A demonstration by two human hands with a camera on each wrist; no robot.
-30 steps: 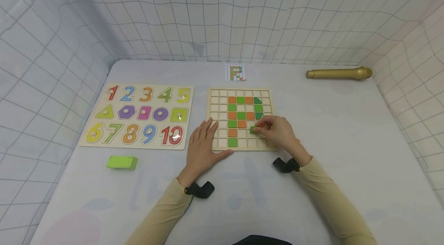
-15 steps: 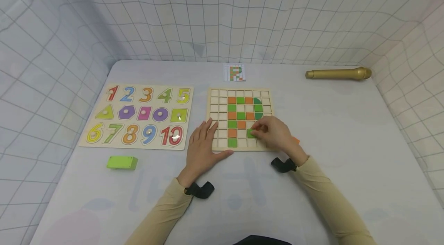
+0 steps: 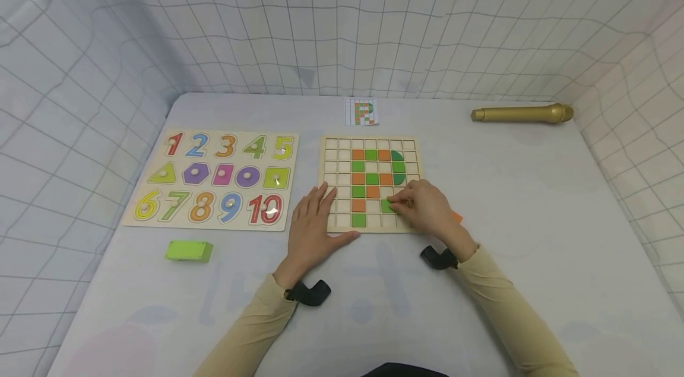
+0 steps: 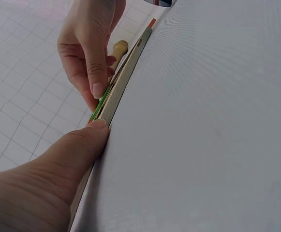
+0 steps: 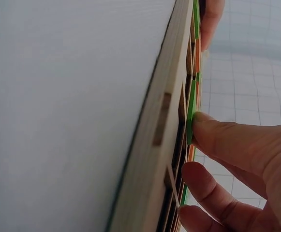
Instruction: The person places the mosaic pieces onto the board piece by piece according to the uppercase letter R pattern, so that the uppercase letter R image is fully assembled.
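My right hand (image 3: 426, 208) pinches a green square tile (image 3: 386, 206) at a cell in the lower right part of a wooden grid board (image 3: 331, 166). In the right wrist view the thumb presses on the edge of that green tile (image 5: 192, 108), which stands slightly above the board's slots. My left hand (image 3: 310, 231) rests with straight fingers on the board's left side, its thumb (image 4: 82, 145) against the front edge. Orange tiles (image 3: 372, 192) and green tiles (image 3: 358, 220) fill several cells, with two dark green rounded pieces (image 3: 398, 179) on the right of the pattern.
A card (image 3: 362, 111) with a coloured letter pattern lies behind the board. To the left are a number-and-shape puzzle (image 3: 214, 184) and a lime green block (image 3: 189, 250). An orange tile (image 3: 456, 217) shows beside my right wrist. A gold microphone (image 3: 521, 113) lies at the back right.
My right hand has moved slightly down and left, and the green tile has gone from tilted to nearly flat at its cell. My left hand has stayed put.
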